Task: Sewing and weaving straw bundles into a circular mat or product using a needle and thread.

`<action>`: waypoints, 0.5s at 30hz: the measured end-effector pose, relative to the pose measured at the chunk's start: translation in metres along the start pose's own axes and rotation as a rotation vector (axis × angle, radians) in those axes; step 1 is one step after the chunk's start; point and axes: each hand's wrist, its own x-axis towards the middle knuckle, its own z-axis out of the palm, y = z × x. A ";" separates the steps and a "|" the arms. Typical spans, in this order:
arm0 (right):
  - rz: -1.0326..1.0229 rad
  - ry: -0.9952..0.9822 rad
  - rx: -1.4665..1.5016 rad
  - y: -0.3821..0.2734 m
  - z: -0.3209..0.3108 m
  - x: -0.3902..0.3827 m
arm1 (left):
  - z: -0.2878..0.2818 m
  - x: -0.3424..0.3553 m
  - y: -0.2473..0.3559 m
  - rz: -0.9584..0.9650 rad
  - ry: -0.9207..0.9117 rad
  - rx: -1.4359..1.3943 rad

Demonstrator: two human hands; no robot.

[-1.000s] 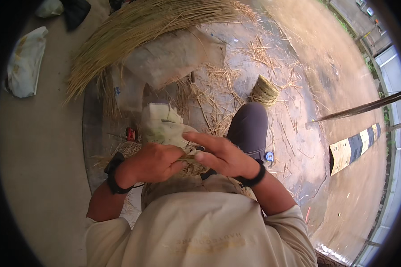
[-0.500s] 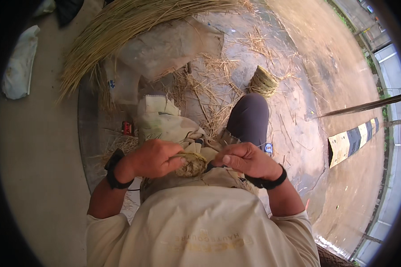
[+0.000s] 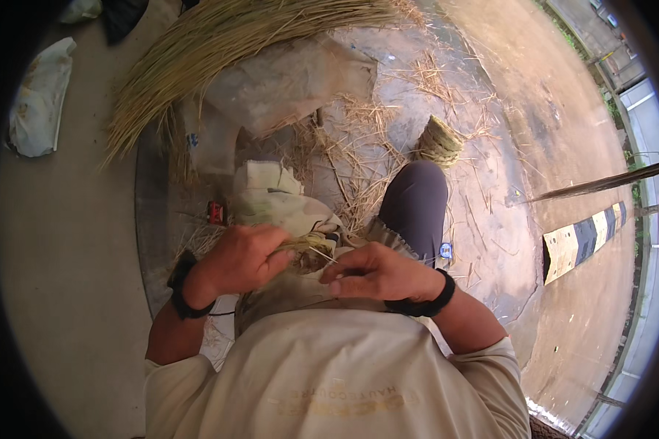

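Note:
My left hand (image 3: 238, 262) is closed on a small coil of plaited straw (image 3: 307, 254) above my lap, where patterned cloth (image 3: 271, 205) covers the left thigh. A thin pale needle-like piece (image 3: 322, 254) crosses the coil's right side and runs into the curled fingers of my right hand (image 3: 362, 274), which pinch it. I cannot tell whether it is straw or a tool. Part of the coil is hidden behind my left fingers. My dark-clad right knee (image 3: 414, 201) is raised just beyond my right hand.
Long straw (image 3: 249, 44) lies beyond plastic sheeting (image 3: 285, 88), among loose stalks. A woven straw roll (image 3: 439, 139) is past my knee. Small red (image 3: 216, 213) and blue (image 3: 446, 250) objects flank my legs. A white bag (image 3: 40, 99) lies left; a pole (image 3: 600, 181) and striped barrier (image 3: 582, 241) are right.
My right hand, first stretched over the coil, moved right and has come back left, fingers curled, with the thin pale piece now showing. My left hand stays on the coil.

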 end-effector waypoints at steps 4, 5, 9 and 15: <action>-0.040 0.036 0.006 0.004 -0.027 -0.014 | 0.002 -0.001 0.002 0.058 -0.119 -0.011; -0.106 0.060 0.086 0.004 -0.029 -0.015 | 0.005 0.000 0.001 0.089 -0.139 -0.026; -0.269 0.093 0.715 0.017 -0.009 0.012 | 0.018 0.016 0.008 0.123 -0.204 -0.113; -0.105 0.257 0.899 0.053 -0.037 0.027 | 0.031 0.025 0.002 0.087 -0.278 -0.117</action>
